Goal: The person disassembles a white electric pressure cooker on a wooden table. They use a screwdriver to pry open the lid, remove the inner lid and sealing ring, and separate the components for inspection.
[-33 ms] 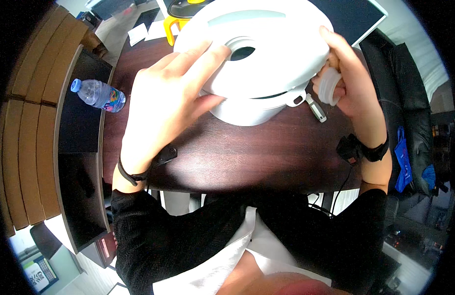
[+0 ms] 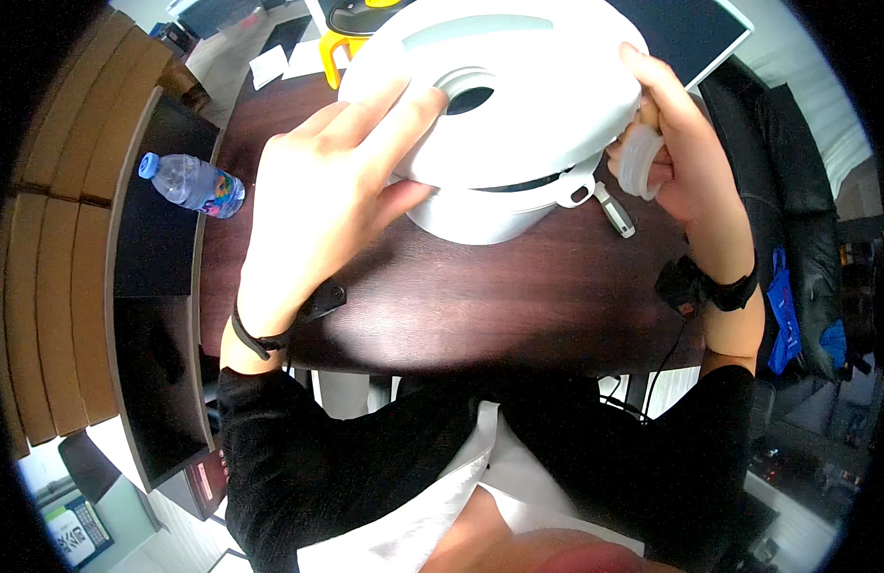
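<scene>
A large white domed lid (image 2: pixel 547 124) with a round hole near its left front sits tilted on a white round tub (image 2: pixel 480 218). A dark gap shows between them at the front. My left hand (image 2: pixel 332 177) grips the lid's left side, fingers across the top by the hole and thumb beneath the rim. At the right edge, my right hand (image 2: pixel 685 143) touches the rim with its forefinger. Its other fingers curl around a translucent white ring-shaped cap (image 2: pixel 638 164). A white loop tab (image 2: pixel 577 188) sticks out below the rim.
A grey-and-white handled tool (image 2: pixel 615 212) lies right of the tub on the dark wooden table (image 2: pixel 480 315). Far left stands a tilted-looking water bottle (image 2: pixel 193 184). Behind the lid are a yellow-framed object (image 2: pixel 331 59) and a dark screen (image 2: pixel 695 38). Cardboard boxes (image 2: pixel 69 229) line the left.
</scene>
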`<state>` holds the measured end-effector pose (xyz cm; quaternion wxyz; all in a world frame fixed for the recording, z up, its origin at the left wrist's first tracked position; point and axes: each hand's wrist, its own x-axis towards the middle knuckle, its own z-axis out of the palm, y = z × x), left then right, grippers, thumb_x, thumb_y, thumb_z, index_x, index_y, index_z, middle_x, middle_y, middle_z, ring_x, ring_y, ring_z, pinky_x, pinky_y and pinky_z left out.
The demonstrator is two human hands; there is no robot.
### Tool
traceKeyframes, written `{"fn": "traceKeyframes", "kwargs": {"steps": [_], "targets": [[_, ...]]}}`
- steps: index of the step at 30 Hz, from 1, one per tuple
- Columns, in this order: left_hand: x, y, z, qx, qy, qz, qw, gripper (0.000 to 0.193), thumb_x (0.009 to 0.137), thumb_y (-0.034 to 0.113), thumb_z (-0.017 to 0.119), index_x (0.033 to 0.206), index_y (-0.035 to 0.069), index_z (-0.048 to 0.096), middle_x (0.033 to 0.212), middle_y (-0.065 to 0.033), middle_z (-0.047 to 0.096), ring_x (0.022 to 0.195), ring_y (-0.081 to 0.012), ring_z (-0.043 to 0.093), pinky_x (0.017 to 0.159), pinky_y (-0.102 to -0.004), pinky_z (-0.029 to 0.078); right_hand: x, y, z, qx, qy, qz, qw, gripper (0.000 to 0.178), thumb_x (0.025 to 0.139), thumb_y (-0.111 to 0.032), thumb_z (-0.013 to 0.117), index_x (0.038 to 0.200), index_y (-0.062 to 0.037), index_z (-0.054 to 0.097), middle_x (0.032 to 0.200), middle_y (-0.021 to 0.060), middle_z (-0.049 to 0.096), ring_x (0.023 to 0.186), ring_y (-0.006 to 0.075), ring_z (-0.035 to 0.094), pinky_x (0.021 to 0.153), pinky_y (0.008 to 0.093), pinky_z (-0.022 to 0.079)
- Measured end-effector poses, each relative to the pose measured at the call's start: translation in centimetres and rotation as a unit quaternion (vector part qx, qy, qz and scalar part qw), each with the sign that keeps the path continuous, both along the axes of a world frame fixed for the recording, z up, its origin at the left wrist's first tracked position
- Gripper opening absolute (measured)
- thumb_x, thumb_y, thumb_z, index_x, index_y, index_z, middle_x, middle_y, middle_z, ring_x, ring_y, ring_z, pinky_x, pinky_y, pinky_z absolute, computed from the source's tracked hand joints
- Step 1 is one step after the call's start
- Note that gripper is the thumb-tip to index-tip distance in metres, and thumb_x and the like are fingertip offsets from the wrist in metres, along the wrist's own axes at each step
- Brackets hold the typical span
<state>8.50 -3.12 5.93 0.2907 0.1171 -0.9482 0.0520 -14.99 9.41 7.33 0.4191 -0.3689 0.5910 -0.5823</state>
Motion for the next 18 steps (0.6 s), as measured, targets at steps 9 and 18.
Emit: {"fn": "traceKeyframes", "kwargs": {"steps": [9, 18], "targets": [[-0.1, -0.3, -1.1, -0.039, 0.067, 0.036, 0.996, 0.066, 0.058, 0.020, 0.079, 0.118, 0.013, 0.055, 0.113, -0.0115, 0.059, 0.076, -0.0223, 0.064, 0.064, -0.0294, 0.054, -0.3, -1.5, 1.6, -0.015, 0.055, 0.022, 0.998, 0.046, 0.089, -0.047, 0.051, 0.086, -0.0024, 0.057, 0.056, 0.0006, 0.053, 0.035, 0.0002, 0.039, 0.029, 0.0132, 0.024], [-0.1, 0.2, -1.2, -0.047, 0.057, 0.033, 0.997, 0.063, 0.057, 0.020, 0.079, 0.116, 0.015, 0.056, 0.113, -0.0108, 0.059, 0.080, -0.0213, 0.063, 0.064, -0.0291, 0.054, -1.9, -0.6, 1.1, -0.003, 0.030, 0.047, 0.998, 0.045, 0.090, -0.048, 0.050, 0.084, -0.0042, 0.057, 0.049, -0.0050, 0.046, 0.033, -0.0023, 0.032, 0.030, 0.0125, 0.022]]}}
